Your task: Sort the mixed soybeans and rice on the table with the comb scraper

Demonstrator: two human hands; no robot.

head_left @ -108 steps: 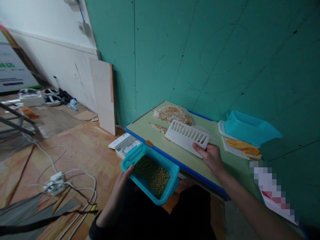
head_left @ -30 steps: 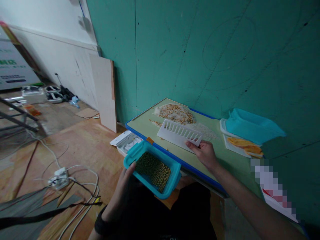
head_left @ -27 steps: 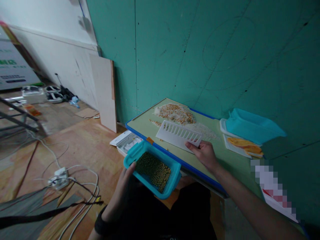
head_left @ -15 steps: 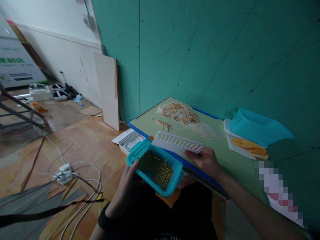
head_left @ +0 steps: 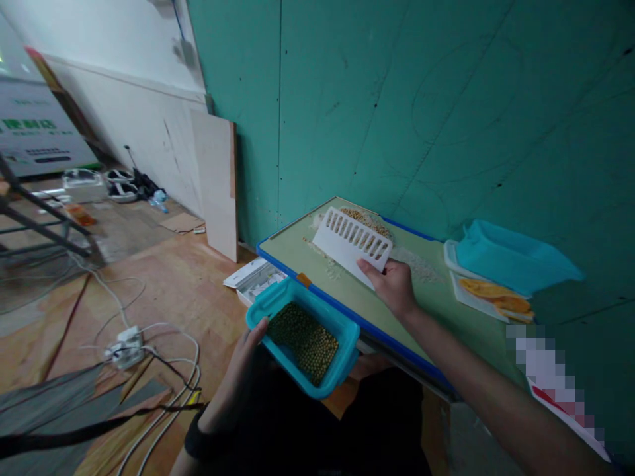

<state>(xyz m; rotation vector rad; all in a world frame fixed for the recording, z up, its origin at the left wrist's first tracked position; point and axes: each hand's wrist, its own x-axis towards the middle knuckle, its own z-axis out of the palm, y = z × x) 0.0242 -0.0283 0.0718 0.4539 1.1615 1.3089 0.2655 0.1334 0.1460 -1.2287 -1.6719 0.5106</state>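
"Where's the white slotted plastic scraper point(head_left: 353, 241)?"

"In the right hand point(head_left: 391, 287), pinched by its near corner between thumb and fingers. It's tilted up over the heap of yellow beans and white grains point(head_left: 366, 217) just past the fingertips."

"And the other hand?"

"The left hand point(head_left: 248, 347) is curled round the near corner of the teal rectangular plastic tub point(head_left: 342, 370). It holds the tub just under the blue edge of the green-topped table point(head_left: 436, 304), below and left of the right hand."

"How far along, would you say?"

"Small green beans point(head_left: 303, 340) cover the tub's bottom, so some of it looks done. The heap and the thin spread of white grains point(head_left: 421, 266) lie on the table, which I'd judge is the bigger share."

"Anything else?"

"Right of the right hand there's a second teal plastic container point(head_left: 510, 258) on a white tray point(head_left: 459, 294), with yellow pieces point(head_left: 491, 291) on the tray."
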